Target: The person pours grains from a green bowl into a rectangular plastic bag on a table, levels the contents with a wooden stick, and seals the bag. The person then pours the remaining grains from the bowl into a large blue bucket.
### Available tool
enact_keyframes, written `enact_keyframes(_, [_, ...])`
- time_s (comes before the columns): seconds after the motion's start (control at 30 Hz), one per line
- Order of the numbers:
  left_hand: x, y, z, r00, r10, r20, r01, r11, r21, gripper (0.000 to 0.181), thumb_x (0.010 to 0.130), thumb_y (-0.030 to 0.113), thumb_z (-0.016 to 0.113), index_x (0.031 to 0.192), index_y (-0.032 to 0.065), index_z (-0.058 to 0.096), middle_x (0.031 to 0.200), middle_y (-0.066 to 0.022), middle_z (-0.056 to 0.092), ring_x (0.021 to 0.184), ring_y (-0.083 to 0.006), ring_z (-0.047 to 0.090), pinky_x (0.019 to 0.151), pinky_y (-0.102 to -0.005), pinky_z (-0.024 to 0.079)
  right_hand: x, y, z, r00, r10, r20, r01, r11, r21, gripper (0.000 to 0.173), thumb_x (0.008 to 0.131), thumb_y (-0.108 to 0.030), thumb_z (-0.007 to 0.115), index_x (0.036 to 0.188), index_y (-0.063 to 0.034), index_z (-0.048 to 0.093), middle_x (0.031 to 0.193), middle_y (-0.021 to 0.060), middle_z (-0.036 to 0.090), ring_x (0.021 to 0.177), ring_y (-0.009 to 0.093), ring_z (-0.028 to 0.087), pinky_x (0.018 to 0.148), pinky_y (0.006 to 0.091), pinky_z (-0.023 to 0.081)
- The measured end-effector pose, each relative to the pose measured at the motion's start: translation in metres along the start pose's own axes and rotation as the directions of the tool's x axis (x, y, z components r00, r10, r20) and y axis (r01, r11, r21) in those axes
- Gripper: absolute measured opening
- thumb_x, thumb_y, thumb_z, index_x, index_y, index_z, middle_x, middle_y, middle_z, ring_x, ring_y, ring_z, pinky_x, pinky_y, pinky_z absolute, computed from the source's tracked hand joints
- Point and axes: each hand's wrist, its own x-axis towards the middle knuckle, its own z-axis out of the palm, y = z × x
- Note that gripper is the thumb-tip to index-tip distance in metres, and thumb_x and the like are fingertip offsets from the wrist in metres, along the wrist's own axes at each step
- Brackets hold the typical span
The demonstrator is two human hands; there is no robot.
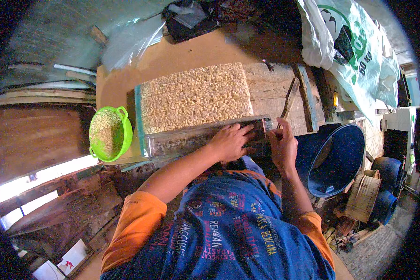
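A flat rectangular slab of pale split beans (196, 94), which look like soybeans, lies on the table in front of me. A clear plastic sheet (182, 141) hangs along its near edge, with a teal strip (139, 115) running down the slab's left side. My left hand (232, 141) rests on this plastic near its right part, palm down and fingers spread. At the sheet's right end, my right hand (283, 145) pinches the plastic edge between thumb and forefinger. Just beyond that hand lies a narrow wooden stick (291, 96).
A green plastic colander (127, 134) holding loose beans sits at the table's left edge. Worn wooden boards (269, 84) extend right of the slab, ending at a raised batten (307, 99). A large blue drum (336, 161) stands at right, below a hanging white printed sack (360, 52).
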Motion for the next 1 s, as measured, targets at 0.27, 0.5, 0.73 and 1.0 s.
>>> enact_keyframes(0.27, [-0.006, -0.002, -0.006, 1.0, 0.021, -0.014, -0.022, 0.998, -0.058, 0.055, 0.091, 0.041, 0.062, 0.137, 0.0121, 0.059, 0.153, -0.0104, 0.046, 0.123, -0.0336, 0.053, 0.105, -0.0471, 0.047, 0.003, -0.007, -0.004, 0.998, 0.032, 0.056, -0.035, 0.998, 0.044, 0.053, 0.085, -0.004, 0.074, 0.134, -0.0102, 0.055, 0.087, 0.0145, 0.074, 0.08, 0.029, 0.074, 0.072, 0.0392, 0.057])
enact_keyframes(0.5, [-0.005, -0.008, 0.002, 1.0, 0.024, -0.001, -0.024, 1.0, 0.001, 0.051, 0.09, 0.044, 0.063, 0.131, 0.0129, 0.064, 0.148, -0.0129, 0.051, 0.122, -0.0344, 0.055, 0.104, -0.0465, 0.049, 0.011, 0.005, -0.003, 0.998, 0.044, -0.04, -0.044, 0.999, 0.009, 0.055, 0.088, -0.006, 0.074, 0.138, -0.0102, 0.052, 0.087, 0.0127, 0.074, 0.079, 0.021, 0.071, 0.074, 0.0351, 0.056])
enact_keyframes(0.73, [-0.005, -0.003, -0.007, 0.999, 0.004, 0.041, -0.002, 0.999, -0.045, 0.061, 0.087, 0.042, 0.068, 0.142, 0.0192, 0.056, 0.153, -0.0122, 0.044, 0.127, -0.037, 0.052, 0.106, -0.0489, 0.048, -0.002, 0.0, -0.014, 0.987, -0.069, -0.148, 0.082, 0.993, 0.084, 0.046, 0.093, -0.012, 0.071, 0.136, -0.0116, 0.055, 0.083, 0.0094, 0.071, 0.071, 0.018, 0.066, 0.069, 0.0332, 0.054])
enact_keyframes(1.0, [-0.021, 0.0, -0.013, 0.998, -0.061, 0.021, 0.062, 0.997, -0.051, 0.055, 0.093, 0.046, 0.061, 0.14, 0.0183, 0.057, 0.154, -0.0108, 0.044, 0.127, -0.0364, 0.053, 0.105, -0.0495, 0.047, -0.025, -0.005, -0.025, 0.971, -0.127, -0.205, 0.159, 0.976, 0.149, 0.034, 0.095, -0.007, 0.066, 0.128, -0.0061, 0.061, 0.084, 0.0046, 0.066, 0.072, 0.01, 0.059, 0.065, 0.0253, 0.048])
